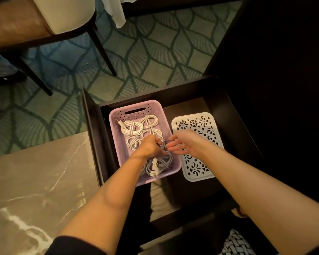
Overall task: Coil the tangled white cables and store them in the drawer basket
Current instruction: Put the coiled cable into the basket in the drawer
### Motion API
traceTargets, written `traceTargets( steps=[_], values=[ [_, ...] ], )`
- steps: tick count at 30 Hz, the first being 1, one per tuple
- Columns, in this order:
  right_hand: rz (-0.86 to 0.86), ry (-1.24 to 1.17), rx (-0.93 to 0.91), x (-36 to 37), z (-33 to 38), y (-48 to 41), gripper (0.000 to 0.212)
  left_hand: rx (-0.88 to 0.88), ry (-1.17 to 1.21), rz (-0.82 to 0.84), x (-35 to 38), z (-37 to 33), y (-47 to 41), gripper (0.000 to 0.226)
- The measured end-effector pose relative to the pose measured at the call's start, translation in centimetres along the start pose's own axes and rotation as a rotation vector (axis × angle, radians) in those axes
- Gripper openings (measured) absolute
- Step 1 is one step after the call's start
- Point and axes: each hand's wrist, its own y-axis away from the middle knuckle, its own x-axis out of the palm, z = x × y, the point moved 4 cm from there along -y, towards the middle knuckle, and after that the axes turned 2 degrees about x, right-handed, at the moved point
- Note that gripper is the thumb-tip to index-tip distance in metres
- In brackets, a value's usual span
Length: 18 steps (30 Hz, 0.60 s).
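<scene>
A lilac plastic basket (116, 137) sits in the open dark drawer (234, 126). Several coiled white cables (132, 128) lie inside it, one bundle at the near end (157, 166). My left hand (149, 147) reaches down into the middle of the basket with its fingers closed around a white cable coil (159, 139). My right hand (182, 143) hovers over the basket's right rim, fingers spread, holding nothing. The cable under my left hand is mostly hidden.
A white perforated lid (197, 126) lies flat in the drawer right of the basket. A marble tabletop (35, 181) is at the lower left. A chair (66, 19) stands on the patterned carpet (155, 48) beyond the drawer. A dark cabinet (284, 52) rises on the right.
</scene>
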Motion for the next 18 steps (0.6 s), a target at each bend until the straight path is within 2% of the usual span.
traceTargets(
  steps=[5,9,12,14,16,18],
  values=[
    [-0.004,-0.034,-0.01,-0.1,-0.2,0.0,0.024,-0.028,0.108,-0.044,-0.2,0.5,0.3,0.018],
    [-0.01,-0.069,-0.005,-0.6,-0.4,0.4,0.028,-0.029,0.218,-0.198,-0.7,0.2,0.3,0.015],
    [-0.048,-0.108,-0.019,-1.6,-0.4,0.9,0.028,-0.04,0.244,-0.233,-1.4,-0.8,0.8,0.02],
    [-0.089,-0.145,-0.046,-2.6,0.0,1.4,0.027,-0.037,0.25,-0.27,-2.4,-1.7,1.2,0.016],
    [-0.12,-0.218,-0.083,-3.8,0.7,2.6,0.025,-0.003,0.255,-0.328,-3.8,-3.4,1.9,0.012],
    [-0.142,-0.285,-0.16,-5.3,1.6,4.4,0.023,0.071,0.252,-0.362,-5.4,-6.4,3.5,0.019]
  ],
)
